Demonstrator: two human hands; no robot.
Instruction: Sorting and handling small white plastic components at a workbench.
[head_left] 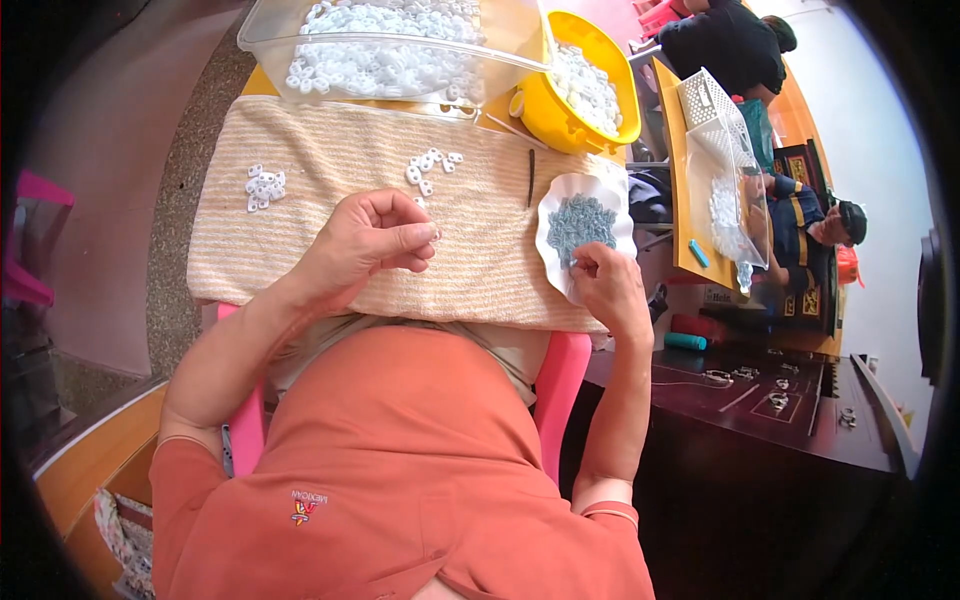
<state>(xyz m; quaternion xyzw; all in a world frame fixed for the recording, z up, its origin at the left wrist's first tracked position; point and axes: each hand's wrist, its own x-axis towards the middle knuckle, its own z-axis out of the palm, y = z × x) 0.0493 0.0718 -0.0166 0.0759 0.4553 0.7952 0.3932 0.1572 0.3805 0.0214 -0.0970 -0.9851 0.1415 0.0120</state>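
Note:
My left hand (372, 245) is raised over the striped towel (320, 150), thumb and forefinger pinched on a small white plastic piece (436, 236) that barely shows. Beyond it lie several loose white plastic pieces (427, 172), each with holes. A little heap of the same kind (265, 187) rests farther left. My right hand (612, 290) is at the near right edge of a white wavy-rimmed dish (553, 272), its fingers pinched together. Small grey-blue pieces (580, 225) fill the dish's middle. Whatever the right fingertips hold is too small to make out.
A clear plastic bin (270, 45) of white pieces stands at the back, beside a yellow basin (548, 118) with more. A thin dark stick (532, 178) lies on the towel. At right, two people work near another table (678, 215) with white baskets.

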